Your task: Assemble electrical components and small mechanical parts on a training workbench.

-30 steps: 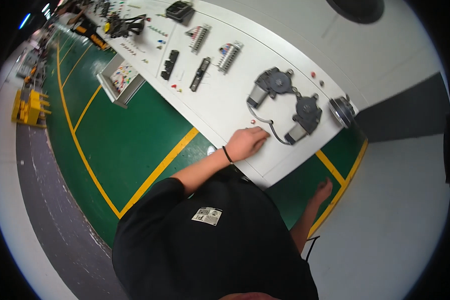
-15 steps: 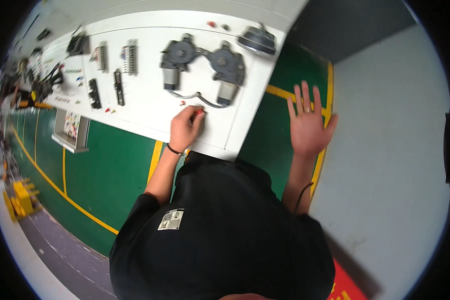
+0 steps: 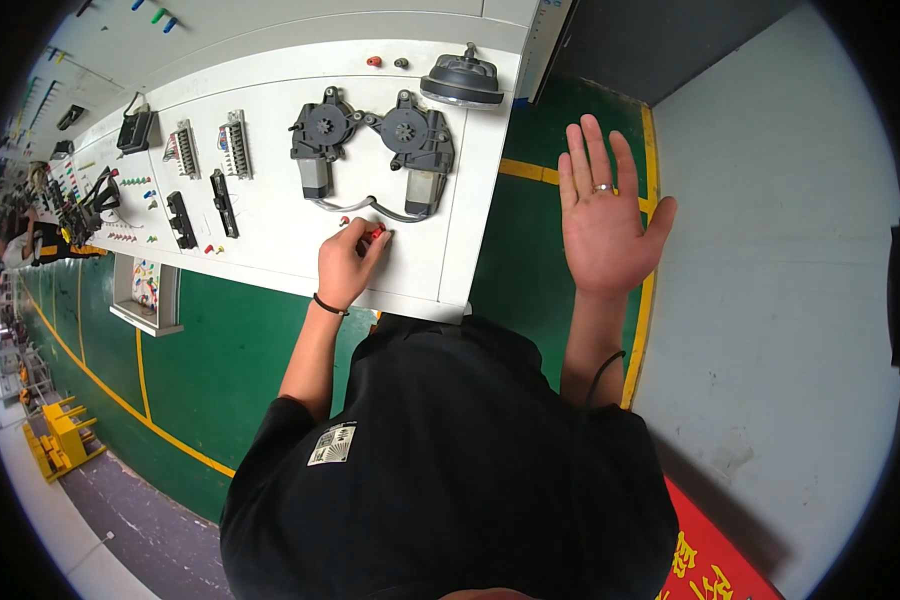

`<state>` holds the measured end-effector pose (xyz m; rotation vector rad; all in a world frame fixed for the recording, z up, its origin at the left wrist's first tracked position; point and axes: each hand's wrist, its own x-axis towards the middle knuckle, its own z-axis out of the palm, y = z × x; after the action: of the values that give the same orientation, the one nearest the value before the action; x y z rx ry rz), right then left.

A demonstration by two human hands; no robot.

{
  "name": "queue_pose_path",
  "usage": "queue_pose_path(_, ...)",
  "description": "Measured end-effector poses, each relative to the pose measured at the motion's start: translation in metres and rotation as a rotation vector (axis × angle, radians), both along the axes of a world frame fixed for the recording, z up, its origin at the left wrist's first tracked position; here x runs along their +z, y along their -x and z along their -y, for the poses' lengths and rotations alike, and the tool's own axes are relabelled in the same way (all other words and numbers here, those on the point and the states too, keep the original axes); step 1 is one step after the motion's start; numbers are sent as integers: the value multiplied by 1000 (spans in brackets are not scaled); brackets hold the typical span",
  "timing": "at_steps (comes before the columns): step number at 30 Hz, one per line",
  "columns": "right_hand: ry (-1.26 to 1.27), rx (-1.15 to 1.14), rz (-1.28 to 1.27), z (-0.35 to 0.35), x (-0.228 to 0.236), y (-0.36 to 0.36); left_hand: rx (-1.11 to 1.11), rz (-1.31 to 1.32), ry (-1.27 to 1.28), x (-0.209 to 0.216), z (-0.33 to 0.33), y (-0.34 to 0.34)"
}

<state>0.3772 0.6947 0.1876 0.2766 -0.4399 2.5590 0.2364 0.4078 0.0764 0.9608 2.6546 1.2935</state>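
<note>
My left hand [image 3: 346, 264] rests at the near edge of the white table, its thumb and fingers closed on a small red part [image 3: 377, 233]. The fingers partly cover that part, so its exact kind is unclear. Just beyond the fingertips lies another small red piece [image 3: 345, 221]. Two dark motors with gear housings, the left motor [image 3: 322, 140] and the right motor [image 3: 413, 150], lie farther back, joined by a grey cable [image 3: 372, 204]. Off the table's right side, my right hand [image 3: 610, 235] is held up palm-out, fingers spread and holding nothing, with a ring on one finger.
At the table's back right stands a dark lamp-like unit [image 3: 462, 78], beside small red [image 3: 374, 61] and black [image 3: 401, 62] fittings. Terminal strips [image 3: 233, 145] and black bars [image 3: 224, 203] lie to the left. An open drawer [image 3: 147, 292] juts out at left. A grey wall [image 3: 770, 270] rises at right.
The view has swung, so the table and its contents sit farther left in it. My left hand still pinches the red part at the table's edge; my right hand stays raised and spread.
</note>
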Motion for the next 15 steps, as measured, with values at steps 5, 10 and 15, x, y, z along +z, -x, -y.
queue_pose_path(5, -221, 41, 106, -20, -34, 2, 60, -132, 76, 4, -3, -2)
queue_pose_path(10, -54, -244, 717, -46, -113, 11, 92, -150, 55, 0, -4, -2)
queue_pose_path(15, -27, -343, 1123, -47, -186, -50, -5, 103, -30, 19, -2, -2)
